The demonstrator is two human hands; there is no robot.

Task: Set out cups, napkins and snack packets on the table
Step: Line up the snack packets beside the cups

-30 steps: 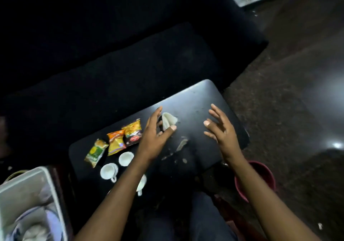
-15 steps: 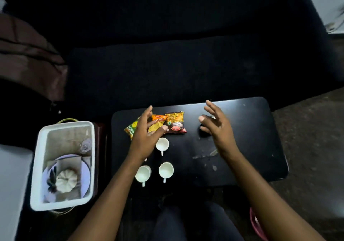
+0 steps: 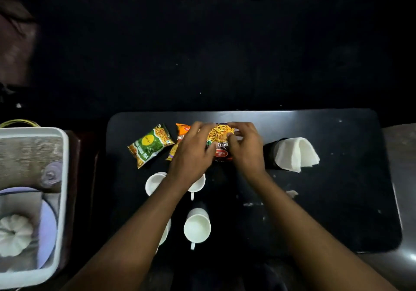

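Observation:
On the black table, my left hand and my right hand both grip a yellow and dark red snack packet at the far middle. An orange packet lies partly under my left hand. A green packet lies to its left. White napkins stand in a dark holder to the right of my hands. Several white cups stand near me: one cup is in full view, another cup sits partly behind my left forearm.
A white plastic bin stands left of the table with a plate and a white round object inside. A dark sofa runs behind the table. Small white scraps lie on the table's right half.
Both hands came together onto the yellow and red packet and took hold of it. The view shifted, and the napkins in their holder now show to the right.

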